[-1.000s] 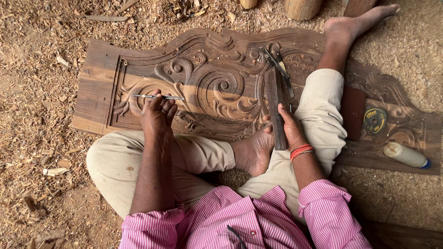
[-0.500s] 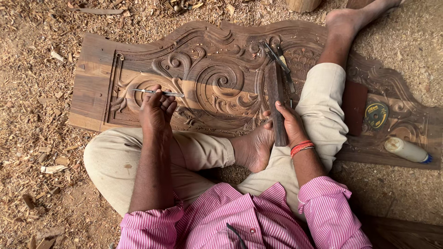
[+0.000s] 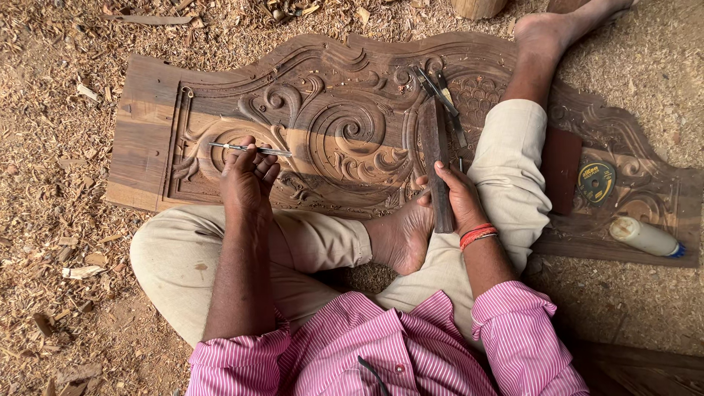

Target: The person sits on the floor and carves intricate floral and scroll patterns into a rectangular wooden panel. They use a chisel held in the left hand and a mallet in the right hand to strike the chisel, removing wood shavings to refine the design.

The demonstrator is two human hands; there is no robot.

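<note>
Left hand [image 3: 246, 180] pinches a thin metal carving chisel [image 3: 249, 149] between thumb & fingertips; fingers are curled shut round the shaft. Chisel lies flat across the dark brown carved wooden panel [image 3: 147, 132], long axis 3-to-9 o'clock, one end poking out toward 9 over the oval scroll, the other toward 3. Right hand [image 3: 458, 198] wraps a long dark wooden mallet block [image 3: 436, 161], fingers closed on its lower end, block's long axis running 12-to-6. Mallet sits well apart from the chisel, at 3 o'clock of it; the big spiral relief lies between them. Spare chisels [image 3: 440, 92] rest at 12 o'clock of the mallet. Round grinding disc [image 3: 596, 183] & white tube [image 3: 645, 236] lie further toward 3, on the panel's far end.
</note>
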